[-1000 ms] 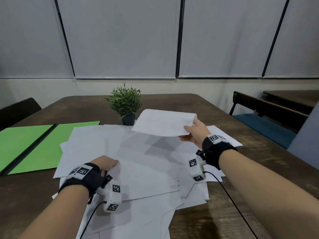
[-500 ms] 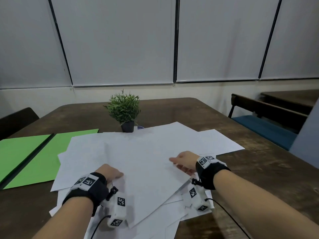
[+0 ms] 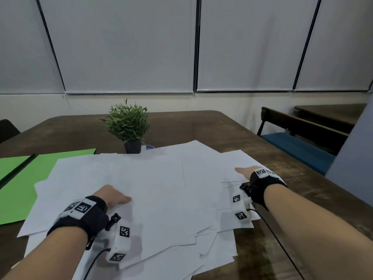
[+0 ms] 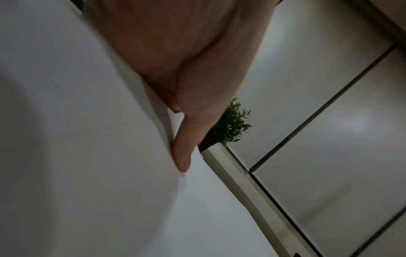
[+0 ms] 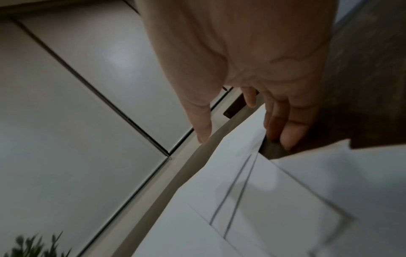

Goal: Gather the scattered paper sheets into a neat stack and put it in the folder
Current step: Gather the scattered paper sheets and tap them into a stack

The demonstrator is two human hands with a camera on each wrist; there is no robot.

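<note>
Several white paper sheets (image 3: 157,188) lie in a loose, overlapping pile in the middle of the wooden table (image 3: 201,126). An open green folder (image 3: 40,178) lies flat to the left, partly under the pile. My left hand (image 3: 114,196) rests palm down on the near left of the pile, its thumb (image 4: 182,147) flat on the paper (image 4: 87,156). My right hand (image 3: 245,171) reaches over the pile's right side with straight fingers (image 5: 287,137) touching down at a sheet's edge (image 5: 274,200). It holds nothing.
A small potted plant (image 3: 129,126) stands just behind the pile. A chair with a blue seat (image 3: 298,146) is beyond the table's right edge. Bare wood shows to the right of and behind the sheets.
My right hand laid its lifted sheet down on the pile, let it go, then moved out to the pile's right side. The left hand stayed on the paper.
</note>
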